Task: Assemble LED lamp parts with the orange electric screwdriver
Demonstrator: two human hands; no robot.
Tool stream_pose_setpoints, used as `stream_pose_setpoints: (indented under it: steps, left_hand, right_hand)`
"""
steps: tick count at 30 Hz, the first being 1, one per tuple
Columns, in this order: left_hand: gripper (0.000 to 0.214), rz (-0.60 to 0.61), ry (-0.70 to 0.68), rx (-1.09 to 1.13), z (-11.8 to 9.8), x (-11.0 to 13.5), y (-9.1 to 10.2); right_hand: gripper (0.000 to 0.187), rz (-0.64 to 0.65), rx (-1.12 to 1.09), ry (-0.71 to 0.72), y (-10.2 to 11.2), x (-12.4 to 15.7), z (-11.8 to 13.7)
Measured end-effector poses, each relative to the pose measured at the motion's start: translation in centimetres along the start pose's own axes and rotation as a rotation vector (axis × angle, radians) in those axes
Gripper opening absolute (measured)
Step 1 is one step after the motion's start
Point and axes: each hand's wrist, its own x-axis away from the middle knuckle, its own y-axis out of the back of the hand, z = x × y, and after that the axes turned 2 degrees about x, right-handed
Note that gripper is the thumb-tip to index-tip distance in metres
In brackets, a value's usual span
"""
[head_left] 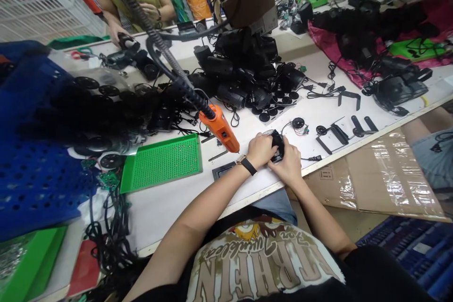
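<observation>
Near the table's front edge, my left hand (261,149) and my right hand (288,163) close around a black plastic housing (278,145), one on each side. Fingers cover much of the housing, so its full shape is hidden. A thin wire leads from it towards a round black part (298,123) and a small green circuit board (306,130). By my right hand lies a cable with a plug (314,158). To the left of my left hand hangs an orange electric screwdriver (220,128), its tip low over the table. Under my left wrist sits a dark flat rectangular part (223,170).
A green perforated tray (163,163) with small screws lies to the left. Black housings (226,68) pile up behind, beside several black discs (274,108). Black brackets (332,137) lie on the right. Across the table a person's hand (118,33) touches a black part.
</observation>
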Motion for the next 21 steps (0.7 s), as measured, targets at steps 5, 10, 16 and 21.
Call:
stream_pose_setpoints:
  steps: [5,10,16,21]
  left_hand:
    - [0.025,-0.033,0.028,0.038,-0.1,0.1,-0.4]
    - [0.024,-0.072,0.074,0.191,0.2,0.5,-0.2]
    - [0.022,-0.122,0.166,0.533,2.0,0.5,1.0]
    - [0.025,-0.086,0.200,0.895,3.2,3.5,2.2]
  right_hand:
    - [0.097,0.011,0.007,-0.003,0.0,0.1,0.2]
    - [0.100,0.029,0.000,-0.014,0.2,0.1,0.1]
    - [0.101,0.039,0.020,-0.025,0.2,0.1,0.2]
    - [0.102,0.053,0.025,-0.019,0.4,-0.1,0.1]
